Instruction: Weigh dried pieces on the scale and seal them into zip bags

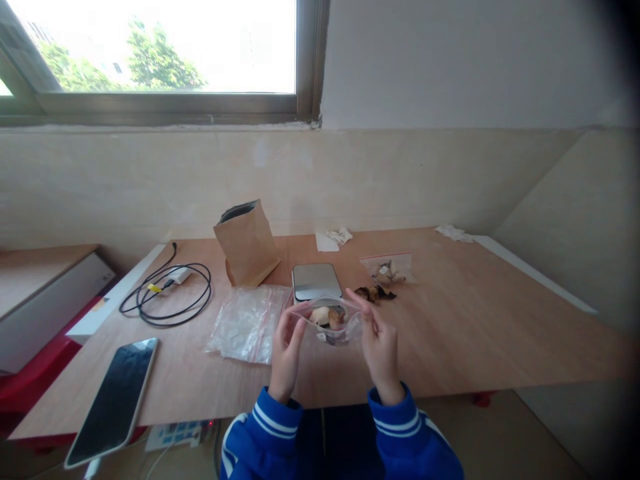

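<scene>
**While the left hand (286, 357) and right hand (381, 350) hold its 2 ends, a clear zip bag (336, 339) gapes**

Because the bag's mouth is spread, a pale piece (319, 316) and a brown piece (336, 319) show inside it. The left fingers are closed on its left end, thumb on the near side; the right fingers hold the other end, the index finger stretched out along the rim. The bag is over the near part of the table (480, 333), just in front of a flat device with a silver top (316, 281); whether the 2 touch, I cannot tell.

Just right of the device lie dark, dried-looking scraps (375, 294), and behind them a second zip bag (389, 268) with pieces inside. Near the left hand, clear plastic bags (247, 325) lie flat, with an upright brown paper bag (247, 247) behind them. Farther left are a coiled black cable (163, 325) and a phone (114, 401).
</scene>
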The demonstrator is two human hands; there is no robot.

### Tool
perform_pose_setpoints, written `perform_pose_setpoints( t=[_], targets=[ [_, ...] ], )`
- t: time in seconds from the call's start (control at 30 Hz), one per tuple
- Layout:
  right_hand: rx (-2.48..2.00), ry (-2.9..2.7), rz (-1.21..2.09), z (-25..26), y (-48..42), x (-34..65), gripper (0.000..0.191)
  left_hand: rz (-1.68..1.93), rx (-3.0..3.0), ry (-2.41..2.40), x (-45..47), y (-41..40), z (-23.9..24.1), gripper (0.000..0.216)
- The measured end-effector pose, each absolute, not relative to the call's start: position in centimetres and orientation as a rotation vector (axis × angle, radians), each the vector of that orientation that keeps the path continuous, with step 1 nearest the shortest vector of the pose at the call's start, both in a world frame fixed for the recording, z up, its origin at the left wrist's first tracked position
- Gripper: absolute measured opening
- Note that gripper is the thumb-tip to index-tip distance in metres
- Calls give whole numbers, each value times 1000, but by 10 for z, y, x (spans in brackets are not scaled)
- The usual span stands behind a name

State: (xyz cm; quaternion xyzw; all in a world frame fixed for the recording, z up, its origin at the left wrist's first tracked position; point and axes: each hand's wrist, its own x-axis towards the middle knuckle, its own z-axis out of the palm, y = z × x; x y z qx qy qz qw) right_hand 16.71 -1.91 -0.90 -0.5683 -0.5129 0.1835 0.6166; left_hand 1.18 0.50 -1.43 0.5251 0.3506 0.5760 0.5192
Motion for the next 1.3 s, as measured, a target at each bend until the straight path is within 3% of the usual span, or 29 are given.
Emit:
perform_pose_setpoints(
  t=[0.17,0.3,0.43,0.73,1.03,1.3],
  targets=[
    [-1300,-1088,400,-15,-22,169,47,1312,1349,903,11,0,-16,27],
    [-1192,-1105,584,-22,-21,167,52,1453,1159,919,17,3,-20,28],
    [-1184,-1048,695,-25,-22,165,39,1546,851,823,19,8,-23,30],
    [-1301,-1133,496,-28,-25,160,34,1358,1088,836,28,-1,-24,35],
    [-1331,-796,500,-27,-29,157,41,1632,834,1059,34,4,-25,40],
    [-1174,-520,526,-38,-21,147,37,1288,825,574,47,-8,-46,73]
  ],
)
